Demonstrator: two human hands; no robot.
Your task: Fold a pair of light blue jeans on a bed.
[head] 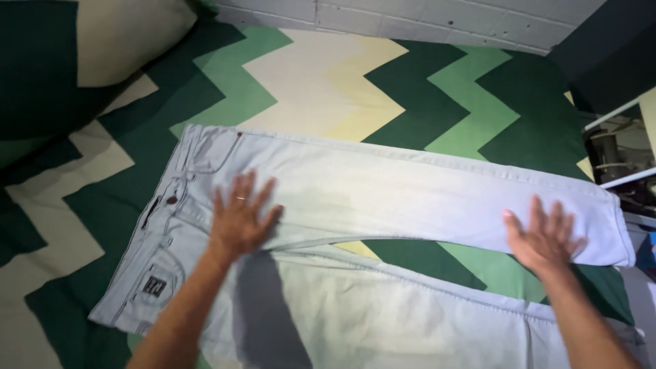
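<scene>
A pair of pale blue jeans (383,191) lies spread on a bed, waistband at the left, legs running to the right. My left hand (240,220) rests flat with fingers spread on the upper thigh of the far leg, near the crotch; a ring shows on one finger. My right hand (543,236) presses flat, fingers apart, on the lower end of the far leg near its hem. The near leg (383,307) stretches below my arms toward the bottom right. Neither hand grips the cloth.
The bed is covered by a zigzag sheet (437,89) in dark green, light green, cream and yellow. A matching pillow (82,48) sits at the top left. A white brick wall (424,17) runs behind. A white shelf with objects (618,157) stands at the right edge.
</scene>
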